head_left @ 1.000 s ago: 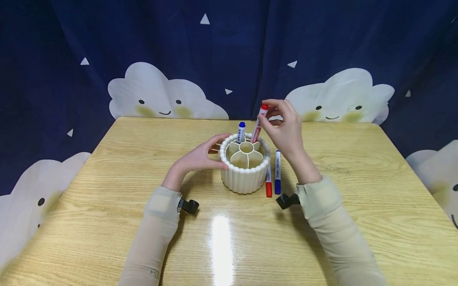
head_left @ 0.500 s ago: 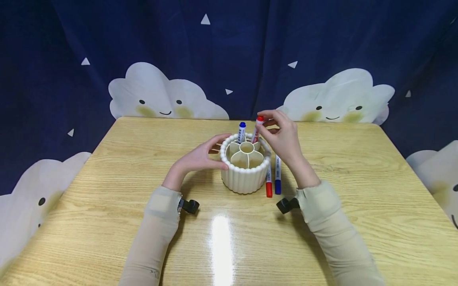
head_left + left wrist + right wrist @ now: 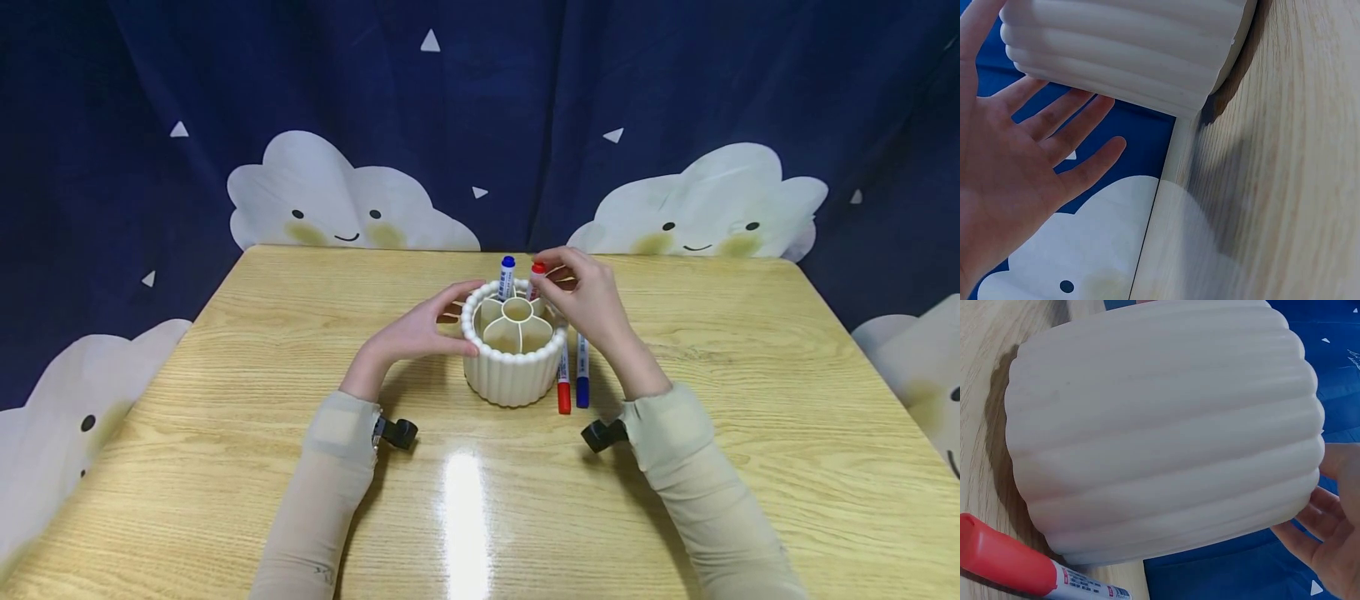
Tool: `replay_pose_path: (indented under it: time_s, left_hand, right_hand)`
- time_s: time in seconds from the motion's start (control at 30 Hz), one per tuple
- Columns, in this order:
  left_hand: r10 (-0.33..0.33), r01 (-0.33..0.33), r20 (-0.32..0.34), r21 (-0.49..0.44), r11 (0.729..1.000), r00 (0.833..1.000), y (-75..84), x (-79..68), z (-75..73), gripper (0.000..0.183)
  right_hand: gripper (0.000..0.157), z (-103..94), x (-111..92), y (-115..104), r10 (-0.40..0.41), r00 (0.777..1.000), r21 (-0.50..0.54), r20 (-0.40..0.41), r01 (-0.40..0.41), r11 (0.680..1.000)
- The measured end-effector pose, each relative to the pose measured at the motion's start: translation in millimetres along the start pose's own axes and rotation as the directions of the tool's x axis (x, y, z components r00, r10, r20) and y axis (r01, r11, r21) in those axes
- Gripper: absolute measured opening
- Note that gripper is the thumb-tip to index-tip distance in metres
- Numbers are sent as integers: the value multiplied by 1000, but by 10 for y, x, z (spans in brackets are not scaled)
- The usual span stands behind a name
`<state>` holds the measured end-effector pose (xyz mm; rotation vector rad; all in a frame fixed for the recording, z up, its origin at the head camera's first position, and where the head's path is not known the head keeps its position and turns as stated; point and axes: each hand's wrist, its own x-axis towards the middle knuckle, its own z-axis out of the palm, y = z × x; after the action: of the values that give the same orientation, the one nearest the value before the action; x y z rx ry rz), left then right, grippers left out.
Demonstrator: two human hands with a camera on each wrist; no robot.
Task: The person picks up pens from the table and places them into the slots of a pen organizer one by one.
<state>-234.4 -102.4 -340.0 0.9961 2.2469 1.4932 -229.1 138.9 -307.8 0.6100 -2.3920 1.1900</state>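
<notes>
A cream fluted pen holder (image 3: 512, 375) with petal-shaped compartments stands upright on the table. My left hand (image 3: 417, 330) holds its left side, thumb at the front and fingers toward the back; in the left wrist view the outer fingers (image 3: 1094, 169) are spread and fairly straight. With thumb and fingertips, my right hand (image 3: 592, 302) pinches a red-capped marker (image 3: 537, 270) near its cap. Its lower part is inside a back-right compartment, hidden by the rim. A blue-capped marker (image 3: 507, 275) stands in the compartment to its left.
Another red marker (image 3: 564, 396) and another blue marker (image 3: 582, 387) lie on the wooden table (image 3: 750, 400), right of the holder and below my right hand. A dark blue curtain (image 3: 510, 100) with clouds hangs behind the table's far edge.
My right hand has come down and slightly left, and the red marker has sunk deeper into the compartment. The left hand and the pen holder have stayed put.
</notes>
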Motion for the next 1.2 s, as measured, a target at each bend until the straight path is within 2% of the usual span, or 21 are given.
replay_pose_path:
  time_s: [0.13,0.27,0.53,0.8,0.97,1.2]
  left_hand:
    - [-5,5,11,-5,1000,1000,147,-37,7,81]
    - [-20,19,15,12,1000,1000,212,-59,7,80]
    - [-18,18,16,14,1000,1000,213,-60,3,79]
    - [-18,18,17,11,1000,1000,217,-62,-1,79]
    - [-21,21,15,12,1000,1000,216,-59,-8,79]
    - [-25,25,17,0,1000,1000,210,-51,1,79]
  right_hand:
    - [22,0,-4,9,4,1000,5,7,-4,1000]
    - [23,-10,-7,2,6,1000,0,18,-6,1000]
    - [24,-86,-28,1,-2,1000,-19,-19,2,1000]
    - [23,-220,-70,123,23,997,-61,-80,-28,998]
    - [23,-267,-105,192,47,998,-71,-47,-50,996]
    - [27,-292,-209,306,145,989,-82,2,-145,986]
